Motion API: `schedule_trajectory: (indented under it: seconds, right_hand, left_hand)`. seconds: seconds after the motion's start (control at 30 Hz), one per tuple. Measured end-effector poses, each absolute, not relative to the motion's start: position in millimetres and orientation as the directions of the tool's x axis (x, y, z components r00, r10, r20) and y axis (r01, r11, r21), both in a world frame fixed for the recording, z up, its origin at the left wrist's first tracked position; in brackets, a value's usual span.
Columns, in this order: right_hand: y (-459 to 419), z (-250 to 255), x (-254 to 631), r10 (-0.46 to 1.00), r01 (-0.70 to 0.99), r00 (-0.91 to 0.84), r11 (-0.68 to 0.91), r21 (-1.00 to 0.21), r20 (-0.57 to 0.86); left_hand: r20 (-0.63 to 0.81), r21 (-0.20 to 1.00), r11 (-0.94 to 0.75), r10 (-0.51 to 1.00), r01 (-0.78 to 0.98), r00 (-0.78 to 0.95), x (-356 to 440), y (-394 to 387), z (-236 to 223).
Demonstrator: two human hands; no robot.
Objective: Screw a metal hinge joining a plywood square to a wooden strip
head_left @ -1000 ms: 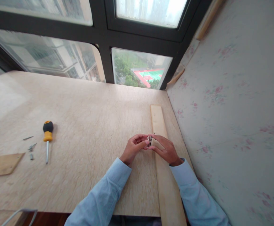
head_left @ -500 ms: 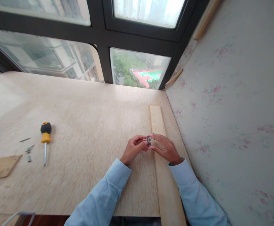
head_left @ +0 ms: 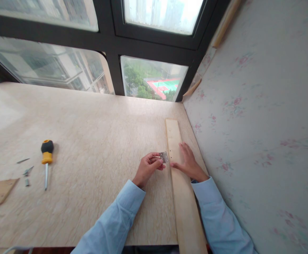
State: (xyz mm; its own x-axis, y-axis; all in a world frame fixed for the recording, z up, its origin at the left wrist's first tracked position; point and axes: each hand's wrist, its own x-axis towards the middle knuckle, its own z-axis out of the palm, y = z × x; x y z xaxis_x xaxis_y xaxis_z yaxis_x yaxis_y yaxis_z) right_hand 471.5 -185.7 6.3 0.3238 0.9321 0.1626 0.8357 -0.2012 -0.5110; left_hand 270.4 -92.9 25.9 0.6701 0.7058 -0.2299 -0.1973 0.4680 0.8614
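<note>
My left hand (head_left: 148,167) pinches a small metal hinge (head_left: 164,157) between thumb and fingers; its flat plate with holes faces up, just beside the board's left edge. My right hand (head_left: 189,164) lies over the long pale wooden board (head_left: 188,211), thumb and fingers spread apart. Its thumb points toward the board's left edge and its fingertips are at the right side. Small dark holes show in the board between the hinge and my right hand.
At left lie a yellow-and-black screwdriver (head_left: 47,160), small metal pieces (head_left: 27,173) and a thin wooden piece (head_left: 0,192) on the marbled countertop (head_left: 90,148). A papered wall (head_left: 249,116) stands close at right. Dark window frames (head_left: 106,63) rise behind.
My right hand has let go of the hinge and moved right onto the board, spreading its fingers. The hinge, still in my left hand, now shows its flat plate. The view has shifted slightly.
</note>
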Motion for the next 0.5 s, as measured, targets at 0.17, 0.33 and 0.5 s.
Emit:
schedule_trajectory:
  seconds: [0.17,0.33,0.5]
  right_hand:
    - [-184.8,-6.4,462.3,0.928,0.78,0.37,-0.29,-0.554,0.034]
    - [-185.1,-9.9,452.7,0.903,0.745,0.417,-0.274,-0.609,0.105]
    - [-195.3,-7.7,442.1,0.894,0.729,0.436,-0.282,-0.624,0.106]
  left_hand:
    - [-0.241,0.862,0.47,0.711,-0.191,0.661,271.1,-91.3,26.7]
    - [-0.255,0.854,0.485,0.708,-0.191,0.659,270.4,-90.2,29.3]
    - [-0.276,0.861,0.486,0.695,-0.151,0.663,268.6,-90.9,31.1]
